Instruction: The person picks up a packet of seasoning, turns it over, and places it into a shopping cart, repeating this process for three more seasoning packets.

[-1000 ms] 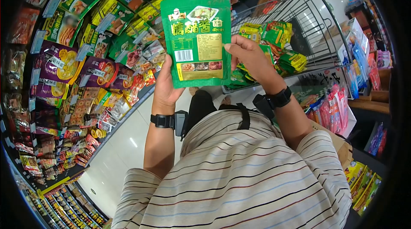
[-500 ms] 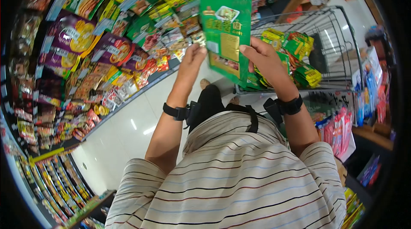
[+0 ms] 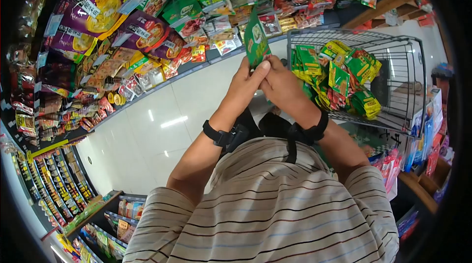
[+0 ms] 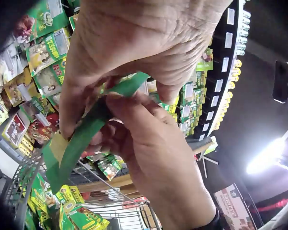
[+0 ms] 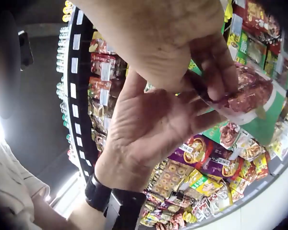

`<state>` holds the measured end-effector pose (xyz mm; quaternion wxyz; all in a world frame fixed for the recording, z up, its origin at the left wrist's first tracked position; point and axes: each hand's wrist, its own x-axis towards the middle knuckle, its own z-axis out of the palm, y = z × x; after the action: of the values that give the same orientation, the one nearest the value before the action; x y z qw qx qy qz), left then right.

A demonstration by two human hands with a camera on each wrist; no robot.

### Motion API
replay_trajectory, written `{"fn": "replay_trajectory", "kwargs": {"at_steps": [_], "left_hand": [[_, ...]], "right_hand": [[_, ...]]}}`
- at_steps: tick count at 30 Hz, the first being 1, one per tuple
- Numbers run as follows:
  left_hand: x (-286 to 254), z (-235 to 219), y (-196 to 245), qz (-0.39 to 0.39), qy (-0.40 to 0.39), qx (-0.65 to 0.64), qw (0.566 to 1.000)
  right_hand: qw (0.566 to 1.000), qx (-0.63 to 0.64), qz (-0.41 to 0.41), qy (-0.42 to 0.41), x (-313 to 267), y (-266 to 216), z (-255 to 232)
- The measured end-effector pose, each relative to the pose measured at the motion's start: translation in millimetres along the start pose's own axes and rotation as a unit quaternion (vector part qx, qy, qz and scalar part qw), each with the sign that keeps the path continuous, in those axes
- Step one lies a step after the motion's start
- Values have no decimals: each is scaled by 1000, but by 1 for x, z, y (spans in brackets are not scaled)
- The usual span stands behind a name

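A green sauce pouch [image 3: 256,41] with a food picture stands almost edge-on in front of the person, its lower end between both hands. My left hand [image 3: 243,88] holds it from the left, thumb along its near edge. From the other side my right hand [image 3: 285,90] pinches it, close against the left. In the left wrist view the right thumb and fingers clasp the pouch [image 4: 84,136], which looks bent. The right wrist view shows meat pictured on the pouch [image 5: 269,120], with the left palm [image 5: 151,122] below the right hand; some fingertips are hidden.
A wire shopping cart [image 3: 403,56] holding several green and yellow seasoning packets [image 3: 339,73] stands to the right. Shelves of packets curve along the left and far side, including purple packs [image 3: 91,9]. Pale floor tiles [image 3: 167,110] lie between, and pink packages [image 3: 388,167] are at right.
The pouch has turned from facing the person to nearly edge-on and dropped lower. My left hand left its left side, then met the right hand at the lower end. The view has shifted rightward.
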<state>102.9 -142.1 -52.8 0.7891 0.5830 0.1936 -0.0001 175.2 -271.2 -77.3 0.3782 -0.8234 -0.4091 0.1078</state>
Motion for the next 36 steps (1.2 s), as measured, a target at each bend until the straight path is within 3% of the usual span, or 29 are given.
{"fn": "replay_trajectory", "kwargs": {"at_steps": [5,8,9,10,12,16,18,20,21,27,32,36], "left_hand": [[8,-49,-13,-92,86,10,992],[10,-82,-25,-106,107,112,982],[10,-98,-29,-180,80,131,972],[10,-110,-37,-149,77,126,978],[8,-128,-47,-88,69,116,987],[7,-163,-39,-80,92,93,988],[10,-178,-31,-91,111,105,984],[19,-198,-37,-131,121,85,980],[24,-206,-39,-151,125,75,978],[59,-245,-49,-240,168,36,955],[89,-299,-103,-254,141,-33,956],[119,-324,-113,-284,134,-118,942]], "right_hand": [[998,31,2,-61,13,-10,40],[990,85,27,-105,23,-10,54],[986,106,40,-124,27,-2,59],[980,128,54,-143,31,5,65],[983,133,81,-101,44,22,69],[976,148,156,-37,77,41,74],[937,259,211,-105,98,40,72],[851,422,272,-155,117,35,74],[827,436,285,-211,128,40,82],[803,427,370,-189,162,46,131],[776,438,402,-212,186,74,174],[776,427,415,-208,211,91,200]]}}
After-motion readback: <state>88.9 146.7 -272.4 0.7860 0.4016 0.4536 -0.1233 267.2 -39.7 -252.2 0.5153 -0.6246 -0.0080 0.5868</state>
